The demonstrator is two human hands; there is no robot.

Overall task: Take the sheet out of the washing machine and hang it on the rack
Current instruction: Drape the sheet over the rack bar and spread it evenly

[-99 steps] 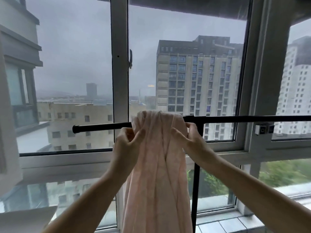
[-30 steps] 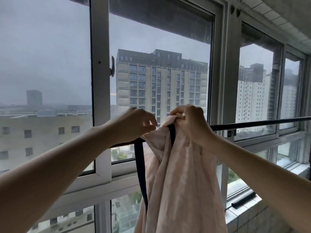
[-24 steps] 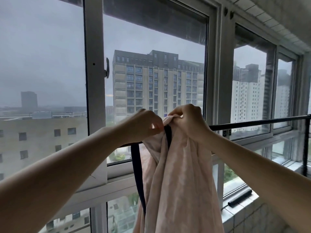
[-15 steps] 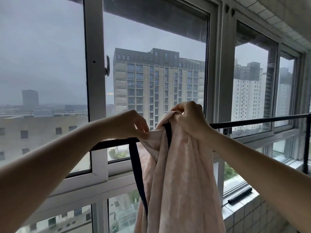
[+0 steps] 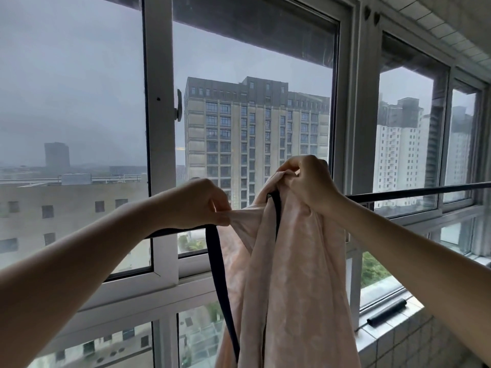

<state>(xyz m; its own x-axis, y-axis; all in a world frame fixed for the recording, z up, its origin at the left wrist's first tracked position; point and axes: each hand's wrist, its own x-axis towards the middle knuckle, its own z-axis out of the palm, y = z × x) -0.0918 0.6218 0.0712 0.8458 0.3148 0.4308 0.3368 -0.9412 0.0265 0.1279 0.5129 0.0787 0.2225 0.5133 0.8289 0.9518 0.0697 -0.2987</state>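
Right hand, fingers curled tight, grasps the bunched top of the sheet and holds it just above the rack, a thin black horizontal rail running across the windows. Left hand pinches an edge of the same cloth between thumb and fingers and draws it taut to the left along the rail. The sheet is pale pink with a faint mottled pattern; it is draped over the rail and falls in long, narrow folds past the bottom of the view. A black upright post descends just left of the folds. Behind stands a white window frame. On the tiled sill at right lies a short black tube.
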